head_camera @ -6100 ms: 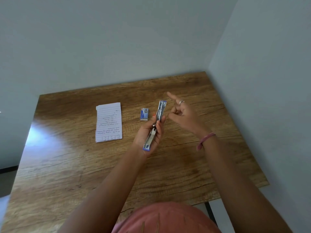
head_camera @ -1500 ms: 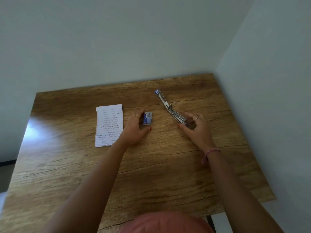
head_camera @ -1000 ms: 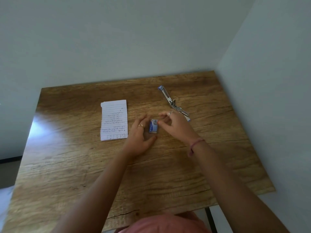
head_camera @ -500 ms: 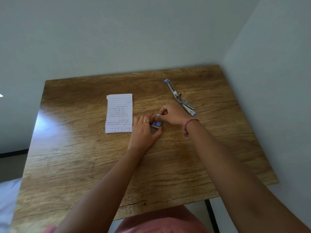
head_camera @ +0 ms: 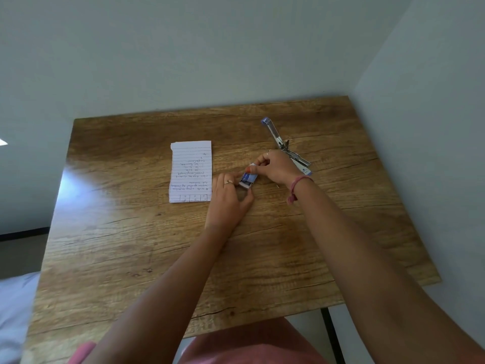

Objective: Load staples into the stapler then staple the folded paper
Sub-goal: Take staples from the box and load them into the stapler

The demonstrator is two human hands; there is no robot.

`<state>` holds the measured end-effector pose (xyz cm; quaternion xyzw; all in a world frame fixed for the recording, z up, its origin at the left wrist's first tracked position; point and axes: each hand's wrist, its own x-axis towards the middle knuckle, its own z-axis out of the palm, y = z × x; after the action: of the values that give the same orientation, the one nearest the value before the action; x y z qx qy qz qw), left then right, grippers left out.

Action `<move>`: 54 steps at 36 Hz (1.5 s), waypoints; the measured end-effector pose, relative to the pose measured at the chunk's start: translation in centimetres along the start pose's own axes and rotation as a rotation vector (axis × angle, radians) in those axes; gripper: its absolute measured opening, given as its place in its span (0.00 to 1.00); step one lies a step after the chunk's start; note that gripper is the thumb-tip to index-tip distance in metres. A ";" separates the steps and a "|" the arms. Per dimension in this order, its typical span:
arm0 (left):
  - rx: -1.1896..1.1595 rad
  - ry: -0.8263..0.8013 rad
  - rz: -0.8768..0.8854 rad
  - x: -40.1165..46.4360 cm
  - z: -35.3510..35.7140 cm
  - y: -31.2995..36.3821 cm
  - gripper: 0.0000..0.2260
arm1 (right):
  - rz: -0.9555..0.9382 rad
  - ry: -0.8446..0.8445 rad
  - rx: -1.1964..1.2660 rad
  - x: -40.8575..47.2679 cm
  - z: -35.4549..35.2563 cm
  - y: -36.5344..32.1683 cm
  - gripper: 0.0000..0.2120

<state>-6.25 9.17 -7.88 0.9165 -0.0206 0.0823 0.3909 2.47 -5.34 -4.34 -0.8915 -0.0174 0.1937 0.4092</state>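
Observation:
A small blue-and-white staple box (head_camera: pixel 248 179) sits on the wooden table (head_camera: pixel 262 245) near its middle. My left hand (head_camera: pixel 228 200) holds the box by its near end between fingers and thumb. My right hand (head_camera: pixel 273 166) pinches the box's far end with curled fingers. The metal stapler (head_camera: pixel 282 144) lies swung open on the table behind my right hand, its near end partly hidden by that hand. The folded lined paper (head_camera: pixel 191 171) lies flat just left of my left hand.
The table stands in a corner, with walls close behind it and on the right. A black table leg (head_camera: pixel 331 334) shows below the near edge. My lap in pink cloth (head_camera: pixel 252 345) is at the bottom.
The stapler was put down open at the back right. Both hands came together on the staple box, and my right fingers now pinch its far end.

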 end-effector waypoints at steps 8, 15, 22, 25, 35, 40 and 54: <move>-0.004 -0.022 -0.024 -0.1 -0.1 0.0 0.18 | 0.031 0.094 0.027 0.3 0.0 -0.1 0.10; 0.019 -0.023 -0.003 -0.1 -0.1 0.1 0.21 | -0.002 0.105 -0.004 -0.1 0.1 0.0 0.07; 0.049 -0.020 0.028 -0.1 0.0 0.1 0.22 | -0.307 0.077 -0.317 -2.1 -0.4 -0.6 0.05; 0.054 -0.022 0.030 -0.1 0.0 0.1 0.22 | -0.396 -0.035 -0.587 -2.6 -0.3 -1.4 0.08; 0.043 -0.029 0.053 -0.2 -0.2 0.3 0.24 | -0.526 -0.124 -0.968 -2.3 0.2 -3.5 0.13; 0.065 -0.029 0.063 -0.2 -0.2 0.3 0.24 | -0.535 -0.068 -0.994 -2.5 0.0 -3.6 0.14; 0.079 -0.026 0.054 -0.1 -0.1 0.3 0.25 | -0.542 -0.111 -0.979 -2.6 0.0 -3.3 0.15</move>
<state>-6.41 9.06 -7.63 0.9314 -0.0473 0.0818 0.3515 0.53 -3.59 -1.04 -0.9294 -0.3555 0.0977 -0.0186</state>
